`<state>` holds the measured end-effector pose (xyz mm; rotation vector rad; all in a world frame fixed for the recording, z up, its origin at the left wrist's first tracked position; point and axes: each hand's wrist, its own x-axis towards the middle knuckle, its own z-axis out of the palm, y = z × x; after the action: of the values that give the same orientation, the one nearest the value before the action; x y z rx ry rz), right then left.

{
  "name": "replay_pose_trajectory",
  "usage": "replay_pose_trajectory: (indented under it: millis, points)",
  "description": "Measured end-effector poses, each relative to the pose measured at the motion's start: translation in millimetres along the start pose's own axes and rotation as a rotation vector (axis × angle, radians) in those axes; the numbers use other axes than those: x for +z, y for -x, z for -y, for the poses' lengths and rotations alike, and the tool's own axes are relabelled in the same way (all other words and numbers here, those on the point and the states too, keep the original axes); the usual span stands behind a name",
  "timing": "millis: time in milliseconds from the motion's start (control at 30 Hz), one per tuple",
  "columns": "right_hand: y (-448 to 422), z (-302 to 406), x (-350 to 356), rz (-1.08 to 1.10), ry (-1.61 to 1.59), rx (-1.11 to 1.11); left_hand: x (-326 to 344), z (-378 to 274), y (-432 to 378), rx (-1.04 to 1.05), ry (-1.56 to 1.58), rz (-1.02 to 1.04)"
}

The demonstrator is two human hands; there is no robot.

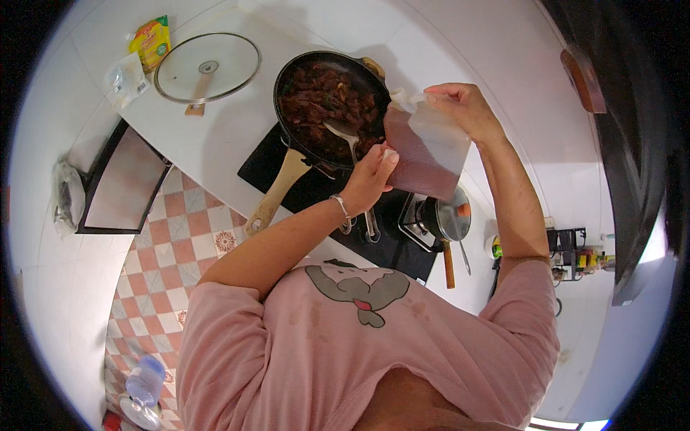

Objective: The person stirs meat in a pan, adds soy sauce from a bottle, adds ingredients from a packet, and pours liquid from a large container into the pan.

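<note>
A translucent plastic jug with reddish-brown liquid is tilted at the right rim of a black wok. My right hand grips its handle at the top. Against the jug's lower left side, my left hand supports it, close to the handle of a metal spatula. The spatula's head rests in the dark red-brown food inside the wok. Whether liquid leaves the jug's mouth, I cannot tell. The wok's beige handle points down and left, towards the counter edge.
A glass lid lies on the white counter, beside a yellow packet and a clear plastic bag. A small lidded pot stands on the right burner of the black stove. A dark-framed panel is at the left.
</note>
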<state>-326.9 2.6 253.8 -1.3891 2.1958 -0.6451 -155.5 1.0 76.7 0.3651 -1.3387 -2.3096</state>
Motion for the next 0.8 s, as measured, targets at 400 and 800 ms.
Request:
replay_pose_trajectory:
  millis: [400,800]
  points:
    - [-50,10,-2,0.004,0.103,0.019,-13,-9,-28,0.025,0.042,-0.089]
    - [-49,-23,-44,-0.188,0.088,0.080,-3,-23,-73,0.009,-0.071,0.050]
